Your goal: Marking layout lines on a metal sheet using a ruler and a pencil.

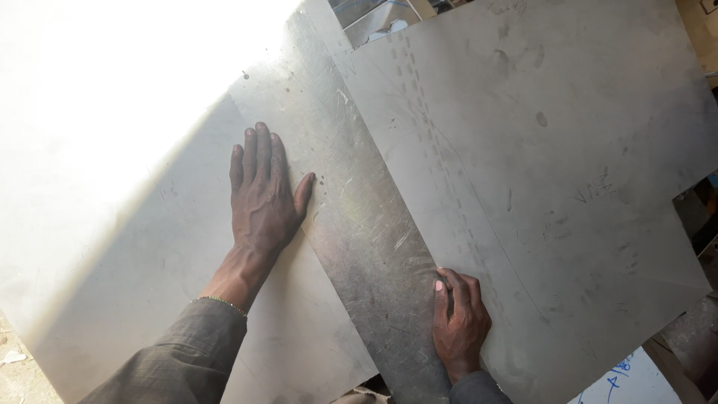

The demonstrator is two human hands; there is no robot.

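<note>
A metalworking workshop, by the look: large scratched, scuffed metal sheets (538,172) overlap across the whole work surface.

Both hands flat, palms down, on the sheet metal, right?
Not quite. In the head view only the left hand lies flat, palm down, on the sheet metal. The right hand is curled, fingers bent at a sheet edge.

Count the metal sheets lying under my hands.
3: a pale grey flat metal sheet on the left, a scratched shiny metal strip in the middle, a large dull grey metal sheet on the right. More may lie beneath.
</note>
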